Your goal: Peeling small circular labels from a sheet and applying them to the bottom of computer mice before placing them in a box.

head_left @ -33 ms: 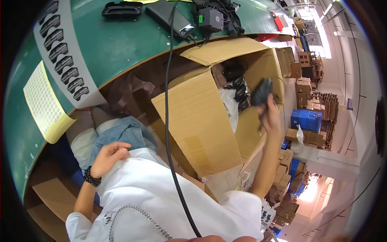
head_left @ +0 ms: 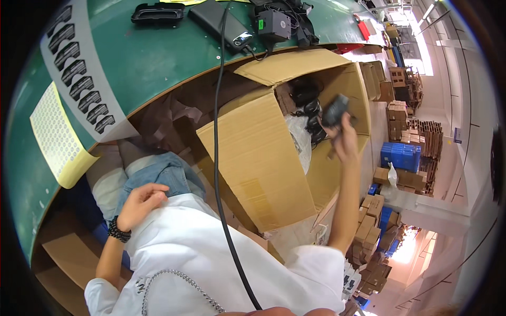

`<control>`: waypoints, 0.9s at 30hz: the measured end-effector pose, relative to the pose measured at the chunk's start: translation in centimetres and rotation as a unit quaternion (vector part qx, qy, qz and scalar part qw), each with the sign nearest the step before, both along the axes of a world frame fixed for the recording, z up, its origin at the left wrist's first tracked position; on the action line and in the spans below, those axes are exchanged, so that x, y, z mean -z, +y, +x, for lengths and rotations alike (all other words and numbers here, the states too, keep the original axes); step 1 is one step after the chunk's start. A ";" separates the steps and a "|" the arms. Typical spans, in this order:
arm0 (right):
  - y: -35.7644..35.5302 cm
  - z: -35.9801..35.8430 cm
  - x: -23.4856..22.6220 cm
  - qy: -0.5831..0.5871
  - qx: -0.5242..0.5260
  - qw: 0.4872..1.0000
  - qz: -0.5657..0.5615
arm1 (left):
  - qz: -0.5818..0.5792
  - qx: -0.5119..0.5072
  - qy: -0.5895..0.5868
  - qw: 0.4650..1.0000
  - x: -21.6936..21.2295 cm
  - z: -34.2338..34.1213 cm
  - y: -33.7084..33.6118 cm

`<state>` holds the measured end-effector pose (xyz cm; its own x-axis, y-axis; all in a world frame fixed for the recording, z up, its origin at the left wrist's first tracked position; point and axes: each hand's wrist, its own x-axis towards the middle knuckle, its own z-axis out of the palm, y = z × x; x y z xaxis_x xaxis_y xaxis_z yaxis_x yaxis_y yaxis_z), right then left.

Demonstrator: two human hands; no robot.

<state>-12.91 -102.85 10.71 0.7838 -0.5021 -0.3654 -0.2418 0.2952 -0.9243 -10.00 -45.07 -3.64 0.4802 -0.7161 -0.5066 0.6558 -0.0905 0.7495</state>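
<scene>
My right hand (head_left: 345,141) is raised over a large open cardboard box (head_left: 258,158) and grips a small black device (head_left: 336,110). Inside the box lie more black devices with cords (head_left: 307,102) and a white plastic bag (head_left: 300,138). My left hand (head_left: 141,203), with a black bead bracelet at the wrist, rests with loosely curled fingers on my lap by the blue jeans (head_left: 163,176) and holds nothing. A black cable (head_left: 217,158) hangs from the table down across the box flap and my white shirt.
A green table (head_left: 147,58) curves across the top with a white sheet of black pieces (head_left: 79,68), a yellow-edged dotted sheet (head_left: 55,137), a black tray (head_left: 158,11) and a black boxy unit (head_left: 274,22). Stacked cartons (head_left: 400,95) and blue crates (head_left: 400,155) stand at the right.
</scene>
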 end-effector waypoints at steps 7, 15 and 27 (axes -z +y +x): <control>-8.4 11.2 18.9 0.107 0.044 0.993 -0.037 | 0.082 -0.082 -0.018 0.993 -0.1 0.9 2.2; -9.7 15.5 25.5 0.256 0.045 0.957 -0.126 | 0.122 -0.135 -0.016 0.983 0.8 0.2 1.9; -8.1 17.6 22.4 0.335 0.092 0.893 -0.286 | 0.089 -0.096 -0.013 0.991 2.0 1.2 2.6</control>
